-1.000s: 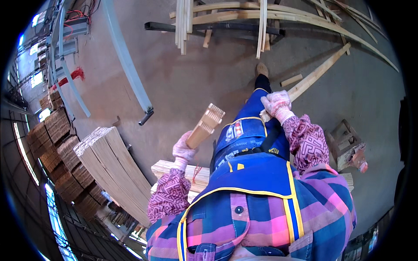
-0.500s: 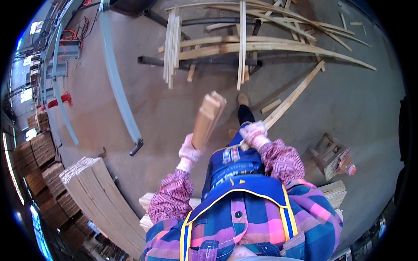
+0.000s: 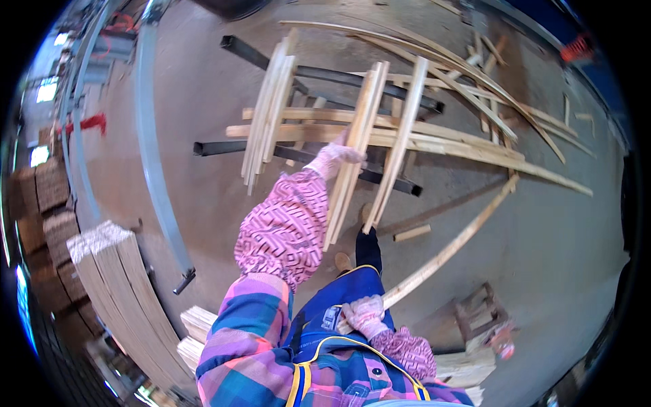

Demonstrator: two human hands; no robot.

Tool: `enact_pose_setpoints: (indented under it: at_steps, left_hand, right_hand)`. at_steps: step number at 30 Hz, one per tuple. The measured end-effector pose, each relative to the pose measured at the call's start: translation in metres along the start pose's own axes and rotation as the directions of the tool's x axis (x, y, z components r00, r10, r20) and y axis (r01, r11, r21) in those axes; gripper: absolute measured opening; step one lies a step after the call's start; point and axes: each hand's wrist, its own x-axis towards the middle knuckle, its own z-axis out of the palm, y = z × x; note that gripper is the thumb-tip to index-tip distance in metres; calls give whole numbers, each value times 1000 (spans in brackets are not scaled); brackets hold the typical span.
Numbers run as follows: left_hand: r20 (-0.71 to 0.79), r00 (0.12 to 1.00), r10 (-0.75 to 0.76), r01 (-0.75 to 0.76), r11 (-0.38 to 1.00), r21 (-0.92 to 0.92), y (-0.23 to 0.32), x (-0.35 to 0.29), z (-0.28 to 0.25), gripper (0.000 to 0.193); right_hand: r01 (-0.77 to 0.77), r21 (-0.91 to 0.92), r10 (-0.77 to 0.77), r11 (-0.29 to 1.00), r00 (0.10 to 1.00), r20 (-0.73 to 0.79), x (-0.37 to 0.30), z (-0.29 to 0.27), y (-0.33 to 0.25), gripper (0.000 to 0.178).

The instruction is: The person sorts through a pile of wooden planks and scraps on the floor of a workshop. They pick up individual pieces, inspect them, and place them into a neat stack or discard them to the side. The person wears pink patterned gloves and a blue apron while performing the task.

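My left hand (image 3: 333, 157), in a pale pink glove, reaches forward and is closed around a small bundle of wooden strips (image 3: 351, 173). The bundle lies across long wooden boards (image 3: 447, 144) on a dark metal frame (image 3: 237, 147). Close to my apron, my right hand (image 3: 366, 316), also gloved, grips the near end of a long, thin wooden strip (image 3: 447, 254). That strip runs off to the far right, its other end near the frame. Another wooden strip pair (image 3: 400, 146) lies to the right of the bundle, and several strips (image 3: 270, 112) lie to its left.
A pale blue metal beam (image 3: 152, 142) stretches along the left. Stacked planks (image 3: 122, 285) stand at the lower left. To the right are a short wood offcut (image 3: 412, 233) on the floor and a small wooden stand (image 3: 480, 312). Loose strips (image 3: 488, 74) cross at the far right.
My left hand has moved forward and set its bundle of strips across the boards, still gripping it. My right hand keeps hold of the long strip. The whole view has shifted.
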Motion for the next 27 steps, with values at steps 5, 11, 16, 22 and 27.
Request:
enact_pose_setpoints:
  at_steps: [5,11,16,22,27]
  left_hand:
    - [8,994,113,-113,993,-27,4,39,-15,89]
    - [37,997,63,-59,994,-97,-3,74,-14,70]
    - [32,999,-21,25,989,-145,-6,87,4,86]
    - [-140,987,-76,94,987,133,-8,129,47,92]
    - [113,968,225,-243,951,193,-23,126,19,77]
  right_hand:
    - [-62,63,53,996,989,135,20,-22,-10,37]
    - [-102,91,72,991,954,290,33,-35,0,36]
    - [35,47,-45,998,977,209,20,-39,7,26]
    - [1,37,-10,999,973,230,23,-42,2,28]
    - [21,74,-21,997,1000,6,21,-5,-1,30]
